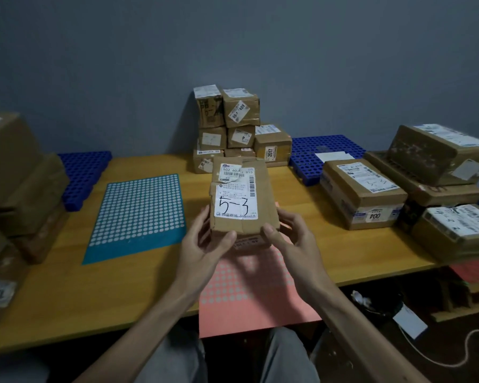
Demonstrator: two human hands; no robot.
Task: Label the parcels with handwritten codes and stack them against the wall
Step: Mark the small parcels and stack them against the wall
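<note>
A brown parcel [241, 194] is held over the near middle of the desk [150, 286], above a pink dotted sheet [249, 294]. It is gripped at its near end from both sides. The left grip [205, 239] is curled round the near left corner, thumb laid along the front edge. The right grip [291, 236] is curled round the near right corner in the same way. A handwritten code [233, 207], reading 5-3, is already set on the white shipping label facing up, so the labelling of this parcel is judged done.

The parcel's long axis is pointed away from the person, straight toward the stack [233, 128] built against the wall [260, 51]. The stack lies directly beyond the parcel's far end, so neither grip is placed nearer to it; a forward push with both is what the coming move appears to call for. Whether the parcel is lifted clear of the sheet or touching it cannot be told for certain, as its underside is hidden.

A blue dotted sheet [138, 214] lies to the left.
</note>
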